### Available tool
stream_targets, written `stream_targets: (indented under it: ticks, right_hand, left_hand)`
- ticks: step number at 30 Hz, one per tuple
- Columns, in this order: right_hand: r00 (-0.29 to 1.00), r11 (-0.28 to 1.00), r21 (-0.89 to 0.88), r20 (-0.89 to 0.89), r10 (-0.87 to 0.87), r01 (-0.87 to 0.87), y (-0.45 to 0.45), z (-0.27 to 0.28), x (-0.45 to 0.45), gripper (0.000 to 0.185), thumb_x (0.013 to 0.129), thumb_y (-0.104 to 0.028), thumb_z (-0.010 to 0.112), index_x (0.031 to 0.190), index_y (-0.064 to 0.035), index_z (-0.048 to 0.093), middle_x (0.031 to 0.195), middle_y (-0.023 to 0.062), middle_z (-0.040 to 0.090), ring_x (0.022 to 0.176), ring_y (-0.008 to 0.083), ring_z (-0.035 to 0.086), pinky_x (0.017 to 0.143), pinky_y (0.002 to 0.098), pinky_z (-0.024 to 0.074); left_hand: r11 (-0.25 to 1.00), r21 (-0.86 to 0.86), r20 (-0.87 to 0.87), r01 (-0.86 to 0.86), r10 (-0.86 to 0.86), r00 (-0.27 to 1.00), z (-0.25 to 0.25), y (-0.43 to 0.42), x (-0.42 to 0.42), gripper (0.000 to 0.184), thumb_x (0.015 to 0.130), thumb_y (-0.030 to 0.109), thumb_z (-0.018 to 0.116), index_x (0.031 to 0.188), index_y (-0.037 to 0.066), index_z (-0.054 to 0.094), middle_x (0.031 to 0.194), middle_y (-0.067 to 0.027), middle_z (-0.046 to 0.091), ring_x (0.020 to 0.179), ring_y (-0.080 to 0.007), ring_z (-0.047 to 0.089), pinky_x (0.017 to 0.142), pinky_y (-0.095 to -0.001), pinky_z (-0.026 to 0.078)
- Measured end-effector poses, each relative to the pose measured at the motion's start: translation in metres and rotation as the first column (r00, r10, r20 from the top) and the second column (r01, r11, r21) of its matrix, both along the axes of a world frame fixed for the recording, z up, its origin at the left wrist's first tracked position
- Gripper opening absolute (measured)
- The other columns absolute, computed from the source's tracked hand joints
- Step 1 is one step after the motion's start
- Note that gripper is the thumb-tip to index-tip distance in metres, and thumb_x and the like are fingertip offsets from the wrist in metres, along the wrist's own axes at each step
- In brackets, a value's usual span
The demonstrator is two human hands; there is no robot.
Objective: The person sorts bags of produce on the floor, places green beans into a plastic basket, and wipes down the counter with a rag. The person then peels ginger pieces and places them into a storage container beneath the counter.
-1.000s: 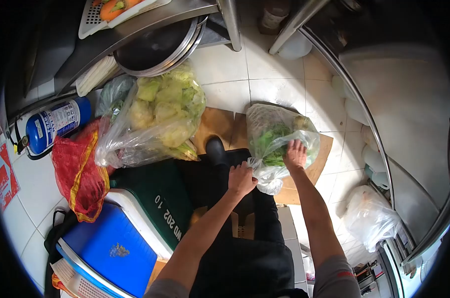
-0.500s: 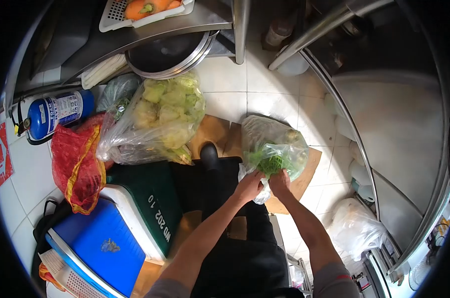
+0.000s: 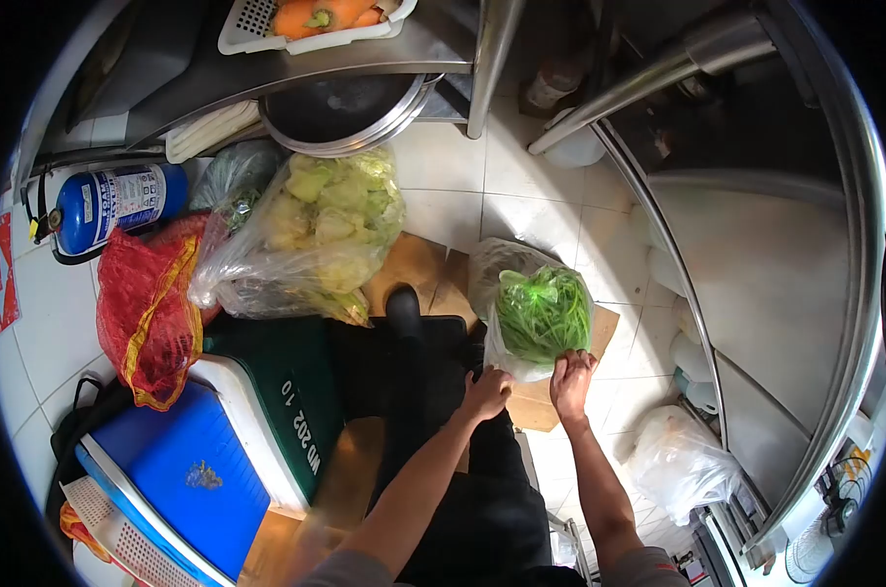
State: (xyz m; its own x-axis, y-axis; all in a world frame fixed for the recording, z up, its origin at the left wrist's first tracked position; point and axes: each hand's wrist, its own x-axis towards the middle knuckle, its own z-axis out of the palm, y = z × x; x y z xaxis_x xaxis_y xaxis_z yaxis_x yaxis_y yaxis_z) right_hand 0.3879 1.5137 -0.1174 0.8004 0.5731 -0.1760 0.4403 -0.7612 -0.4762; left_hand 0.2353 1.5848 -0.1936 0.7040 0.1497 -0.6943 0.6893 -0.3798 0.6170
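Note:
A clear plastic bag (image 3: 531, 370) sits on flattened cardboard in front of me, its mouth spread wide. Long, thin green leafy vegetables (image 3: 546, 315) show inside it, bundled in what looks like thin green-tinted plastic or net. My left hand (image 3: 488, 392) is closed on the bag's near left edge. At the near right edge, my right hand (image 3: 572, 378) pinches the rim with its fingers bent. The leaves lie just beyond my right fingertips.
To the left stand a large bag of pale green leafy vegetables (image 3: 331, 220), a red mesh sack (image 3: 148, 318) and a blue extinguisher (image 3: 120, 205). A green crate (image 3: 267, 382) and blue lid (image 3: 179, 470) are nearer. A metal rail (image 3: 673, 254) curves along the right.
My hands have moved apart and slightly toward me. The bag's mouth has opened, and much more of the green leaves is exposed. The view has shifted slightly.

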Motion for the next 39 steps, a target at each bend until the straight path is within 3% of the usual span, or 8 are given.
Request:
stream_targets:
  ticks: [5,13,22,28,31,33,35,39]
  right_hand:
    - [0.988,0.969,0.217,-0.126,-0.094,0.12,0.01,0.054,-0.006,0.008,0.07,-0.001,0.047,0.063,0.0012,0.044,0.06,0.0139,0.04,0.065,0.0301,0.04,0.07,0.0361,0.0329]
    - [0.826,0.857,0.45,-0.561,0.052,0.252,0.033,0.149,0.008,0.027,0.081,-0.017,0.037,0.058,-0.0033,0.033,0.053,0.004,0.033,0.058,0.0182,0.033,0.073,0.0302,0.0294]
    - [0.939,0.804,0.59,-0.313,0.144,0.073,0.13,0.262,0.015,0.028,0.08,-0.013,0.038,0.054,-0.0031,0.035,0.059,0.0064,0.033,0.062,0.0201,0.035,0.066,0.031,0.0309]
    - [0.875,-0.036,0.899,-0.432,-0.218,0.435,0.214,0.398,0.085,0.023,0.088,-0.012,0.041,0.066,-0.0075,0.048,0.064,0.0007,0.048,0.06,0.0109,0.045,0.061,0.0261,0.0441]
    - [0.905,0.062,0.968,-0.249,0.346,0.243,0.223,0.437,0.164,0.021,0.087,-0.016,0.044,0.07,-0.0061,0.052,0.059,-0.0022,0.042,0.056,0.0089,0.042,0.057,0.0241,0.0407]
    - [0.946,-0.032,0.964,-0.267,-0.183,0.266,0.275,0.452,0.18,0.021,0.087,-0.018,0.045,0.073,-0.0055,0.053,0.063,-0.0015,0.043,0.058,0.0085,0.042,0.059,0.025,0.0408]
    - [0.908,0.703,0.706,0.345,-0.237,-0.085,0.303,0.44,0.186,0.028,0.089,-0.018,0.042,0.104,0.0032,0.053,0.094,0.0057,0.053,0.087,0.0151,0.05,0.086,0.0266,0.0372]
    - [0.679,0.909,0.286,0.734,-0.005,-0.302,0.357,0.405,0.156,0.036,0.092,-0.025,0.038,0.119,-0.0017,0.046,0.121,0.0123,0.047,0.111,0.019,0.044,0.095,0.0313,0.0312]
  left_hand:
    - [0.332,-0.503,-0.132,-0.798,0.883,0.451,0.004,0.051,0.003,0.027,0.086,0.024,0.044,0.097,0.003,0.056,0.087,-0.0067,0.061,0.082,-0.0155,0.056,0.076,-0.0254,0.041]
    - [0.296,-0.715,-0.282,-0.633,0.707,0.649,0.118,0.136,0.044,0.069,0.083,0.052,0.044,0.132,0.008,0.024,0.127,-0.0083,0.037,0.115,-0.02,0.038,0.092,-0.0339,0.034]
    - [0.246,-0.755,0.099,-0.608,0.959,0.266,0.235,0.171,0.032,0.062,0.077,0.018,0.064,0.125,0.004,0.028,0.118,-0.0074,0.042,0.112,-0.0168,0.038,0.094,-0.0298,0.032]
    - [0.389,-0.896,0.358,-0.213,0.918,0.17,0.356,0.265,0.062,0.057,0.08,0.017,0.059,0.127,0.004,0.028,0.12,-0.01,0.043,0.106,-0.0171,0.046,0.09,-0.0314,0.036]
    - [0.542,-0.806,0.546,-0.239,0.836,0.055,0.363,0.316,0.069,0.045,0.084,0.014,0.053,0.123,0.002,0.034,0.113,-0.0132,0.05,0.101,-0.0196,0.052,0.089,-0.0307,0.036]
    - [0.444,-0.819,0.483,-0.364,0.875,-0.018,0.329,0.355,0.063,0.03,0.085,0.011,0.05,0.114,0.003,0.046,0.101,-0.01,0.058,0.095,-0.0161,0.055,0.084,-0.0271,0.041]
    - [0.39,-0.728,0.496,-0.563,0.867,-0.041,0.276,0.394,0.041,0.023,0.085,0.012,0.05,0.107,0.003,0.051,0.095,-0.0073,0.061,0.088,-0.0135,0.058,0.076,-0.0247,0.044]
    - [0.352,-0.49,0.494,-0.797,0.866,0.078,0.139,0.469,-0.028,0.021,0.082,0.005,0.051,0.103,0.002,0.053,0.086,-0.0047,0.058,0.077,-0.0115,0.056,0.07,-0.024,0.046]
